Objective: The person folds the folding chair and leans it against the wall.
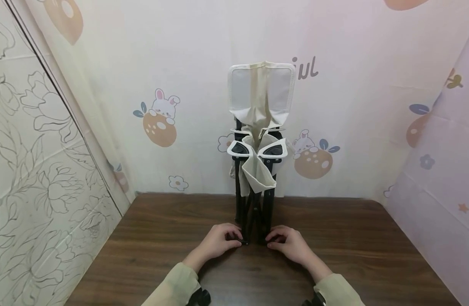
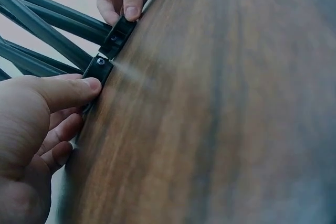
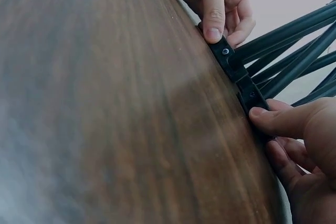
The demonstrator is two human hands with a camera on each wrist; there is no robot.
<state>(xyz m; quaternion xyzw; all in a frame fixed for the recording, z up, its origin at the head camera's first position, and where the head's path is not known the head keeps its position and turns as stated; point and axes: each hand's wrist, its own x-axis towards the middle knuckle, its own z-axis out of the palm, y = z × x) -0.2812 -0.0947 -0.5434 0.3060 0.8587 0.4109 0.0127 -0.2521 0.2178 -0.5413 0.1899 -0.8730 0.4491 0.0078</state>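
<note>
A folded camping chair (image 1: 261, 93) stands upright on the table, its cream fabric bunched between black legs (image 1: 269, 208). My left hand (image 1: 218, 241) pinches the black plastic foot (image 2: 98, 72) at the chair's left front, thumb on its near face. On the other side, my right hand (image 1: 289, 244) pinches the matching right foot (image 3: 253, 97) between thumb and fingers. Both feet sit close together at the tabletop, each with a screw showing in the wrist views. White-edged armrest ends (image 1: 273, 149) jut forward halfway up. The rear feet are mostly hidden behind the front legs.
The dark wood-grain table (image 1: 162, 225) spreads out on both sides of the chair. Behind it hangs a printed curtain (image 1: 204, 106), close to the chair's back. A second, flower-patterned cloth (image 1: 47, 170) borders the table on the left.
</note>
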